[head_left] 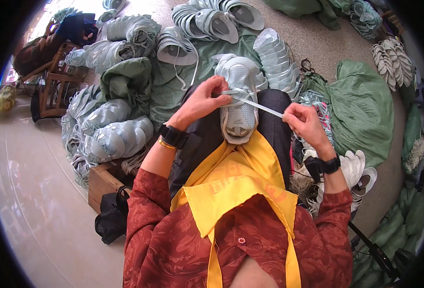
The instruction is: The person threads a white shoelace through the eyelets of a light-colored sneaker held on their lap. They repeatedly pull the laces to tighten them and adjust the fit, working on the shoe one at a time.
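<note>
A pale grey-blue shoe upper (239,117) with a perforated surface lies between my knees, at the top of a yellow apron (231,173). At its left edge my left hand (205,100) is closed, thumb and forefinger pinching the shoelace close to the eyelets. A flat pale shoelace (260,106) stretches tight from there, across the upper, to the right. Its far part is pinched in the fingers of my right hand (304,122), held out over my right knee. The exact grip of the left fingertips is partly hidden.
Stacks of similar uppers (118,137) lie at the left, with more uppers (207,24) at the far side and another stack (276,60) beyond my right knee. A green sack (360,113) lies at right. A wooden box (104,185) and a black bag (112,216) sit near left.
</note>
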A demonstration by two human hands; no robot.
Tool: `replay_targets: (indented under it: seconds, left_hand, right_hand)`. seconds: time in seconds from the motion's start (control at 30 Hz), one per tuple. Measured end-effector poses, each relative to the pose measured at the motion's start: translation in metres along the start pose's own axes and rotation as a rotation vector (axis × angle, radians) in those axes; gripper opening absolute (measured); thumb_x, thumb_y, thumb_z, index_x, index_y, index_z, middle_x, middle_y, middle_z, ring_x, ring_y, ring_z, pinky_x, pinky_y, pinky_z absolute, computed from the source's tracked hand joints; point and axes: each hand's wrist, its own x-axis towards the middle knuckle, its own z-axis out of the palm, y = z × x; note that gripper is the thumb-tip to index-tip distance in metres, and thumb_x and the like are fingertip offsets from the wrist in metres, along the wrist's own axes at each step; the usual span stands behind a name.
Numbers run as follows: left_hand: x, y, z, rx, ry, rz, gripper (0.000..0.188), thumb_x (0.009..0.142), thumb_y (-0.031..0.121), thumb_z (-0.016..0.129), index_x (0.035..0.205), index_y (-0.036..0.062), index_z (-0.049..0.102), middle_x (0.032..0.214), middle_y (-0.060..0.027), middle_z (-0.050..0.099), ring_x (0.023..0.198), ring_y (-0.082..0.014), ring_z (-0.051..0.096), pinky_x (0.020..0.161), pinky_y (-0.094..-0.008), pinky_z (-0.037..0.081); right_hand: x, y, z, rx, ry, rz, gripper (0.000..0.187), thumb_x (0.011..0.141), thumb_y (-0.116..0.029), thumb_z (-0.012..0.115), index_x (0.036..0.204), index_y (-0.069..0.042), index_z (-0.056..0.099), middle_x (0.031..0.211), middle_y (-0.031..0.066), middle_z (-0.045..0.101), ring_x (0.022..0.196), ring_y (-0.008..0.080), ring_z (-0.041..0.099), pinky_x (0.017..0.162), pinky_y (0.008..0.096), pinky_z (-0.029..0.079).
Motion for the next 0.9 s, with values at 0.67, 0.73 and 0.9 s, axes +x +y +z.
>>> replay_targets:
  seconds: [0.67, 0.73, 0.9]
  left_hand:
    - [-0.03, 0.009, 0.032, 0.294, 0.268, 0.209, 0.021, 0.087, 0.01, 0.075, 0.092, 0.0005, 0.057, 0.092, -0.0077, 0.052, 0.08, -0.0194, 0.056, 0.073, -0.0315, 0.049]
    - [-0.03, 0.008, 0.032, 0.291, 0.267, 0.21, 0.02, 0.085, 0.008, 0.076, 0.09, 0.0003, 0.058, 0.092, -0.0092, 0.053, 0.079, -0.0213, 0.058, 0.072, -0.0324, 0.05]
    - [-0.031, 0.01, 0.032, 0.293, 0.272, 0.175, 0.018, 0.083, 0.004, 0.076, 0.087, -0.0008, 0.059, 0.089, -0.0091, 0.055, 0.075, -0.0208, 0.058, 0.069, -0.0321, 0.05]
  right_hand:
    - [0.059, -0.02, 0.038, -0.354, 0.194, -0.441, 0.017, 0.084, -0.007, 0.077, 0.099, -0.002, 0.071, 0.086, 0.0051, 0.07, 0.063, 0.0127, 0.063, 0.058, 0.029, 0.05]
    - [0.067, -0.027, 0.045, -0.412, 0.128, -0.489, 0.017, 0.083, -0.007, 0.077, 0.098, -0.001, 0.071, 0.086, 0.0087, 0.069, 0.063, 0.0169, 0.064, 0.059, 0.031, 0.051]
    - [0.078, -0.018, 0.05, -0.408, 0.193, -0.559, 0.01, 0.085, -0.006, 0.074, 0.093, 0.0, 0.071, 0.085, 0.0095, 0.069, 0.064, 0.018, 0.065, 0.061, 0.0308, 0.052]
